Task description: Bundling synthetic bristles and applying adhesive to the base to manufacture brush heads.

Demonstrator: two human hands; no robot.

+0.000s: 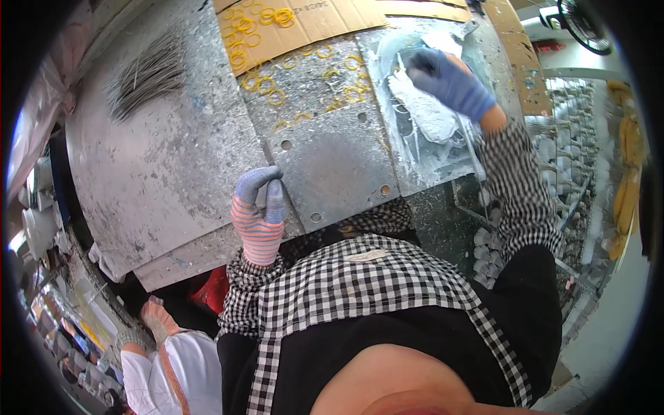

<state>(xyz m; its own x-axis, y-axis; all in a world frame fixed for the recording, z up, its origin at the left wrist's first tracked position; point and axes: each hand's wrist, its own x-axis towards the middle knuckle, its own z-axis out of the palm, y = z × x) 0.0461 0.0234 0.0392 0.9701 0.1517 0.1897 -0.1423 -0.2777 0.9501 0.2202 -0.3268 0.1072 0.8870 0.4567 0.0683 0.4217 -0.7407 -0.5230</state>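
The right hand [453,86], in a blue-grey glove, is bent over white paste [425,114] near the table's far right corner; its fingers are curled, and whether they grip anything cannot be told. The paste lies smeared on a translucent plastic sheet [413,166]. The left hand [257,218], in a striped glove, is near the table's near edge, thumb and forefinger pinched together; I cannot tell whether something thin is between them. Just beside it is a square metal plate [332,162] with corner holes. Yellow rings [283,18] lie beyond the plate and on cardboard [342,19] at the far edge, which bears dark printed characters. Thin grey rods [149,76] lie bunched toward the table's [173,159] far left corner.
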